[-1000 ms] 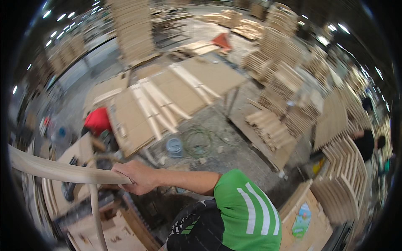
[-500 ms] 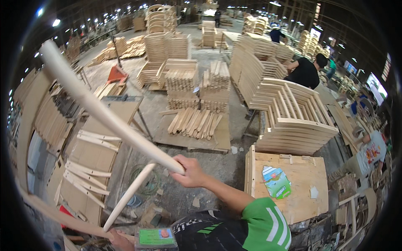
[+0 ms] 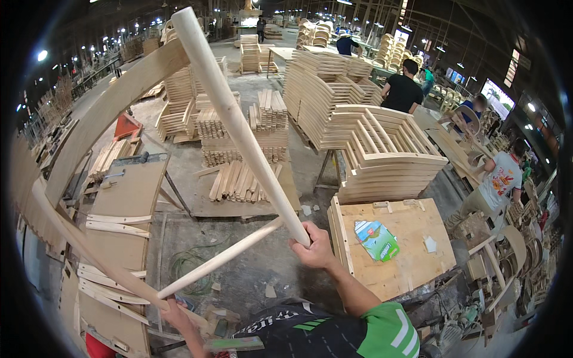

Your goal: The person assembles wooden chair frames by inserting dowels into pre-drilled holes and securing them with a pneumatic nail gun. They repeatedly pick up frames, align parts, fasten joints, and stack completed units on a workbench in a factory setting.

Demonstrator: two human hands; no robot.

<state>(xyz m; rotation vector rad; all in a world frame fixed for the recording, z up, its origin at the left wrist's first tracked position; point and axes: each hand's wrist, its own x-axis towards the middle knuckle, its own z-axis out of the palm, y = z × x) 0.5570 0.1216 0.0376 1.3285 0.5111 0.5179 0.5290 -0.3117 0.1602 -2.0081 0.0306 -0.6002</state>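
I hold up a bare wooden chair frame, tilted away from me. One round pole (image 3: 242,128) rises from my right hand (image 3: 314,246), whose fingers are wrapped around its near end. A thinner round rung (image 3: 221,256) joins that pole to a second pole (image 3: 98,253) on the left. My left hand (image 3: 179,315) grips this left pole near the rung's joint, partly hidden by the wood. A broad curved rail (image 3: 113,110) meets the right pole near its far end.
A plywood-topped bench (image 3: 412,262) with a torn printed carton piece (image 3: 377,240) stands right. Behind it are stacked slatted frames (image 3: 388,173). Curved slats (image 3: 116,283) lie on a board-topped table at left. Piled wood strips (image 3: 242,182) lie ahead. Several people work at right.
The frame's far end has swung right and up, bringing its broad rail into view. My right hand has moved right in the picture, and the whole view has turned. Both hands keep their grip.
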